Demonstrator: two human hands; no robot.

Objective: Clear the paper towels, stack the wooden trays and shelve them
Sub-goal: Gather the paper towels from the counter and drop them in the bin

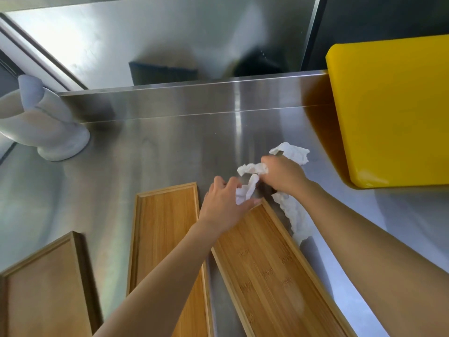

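Three shallow wooden trays lie on the steel counter: one at the lower left [43, 288], one in the middle [167, 229] and one angled to the right [272, 271]. Crumpled white paper towels [295, 215] trail along the right tray's far side and up past my hands. My right hand [284, 175] is closed on a bunch of the towel above the right tray's top end. My left hand [226, 203] pinches another piece of towel [245, 190] at that same tray corner.
A thick yellow cutting board [393, 110] overhangs the counter at the right. A white ceramic piece [41, 120] stands at the left by the raised steel backsplash [184, 103]. Bare steel counter [145, 154] spreads beyond the trays.
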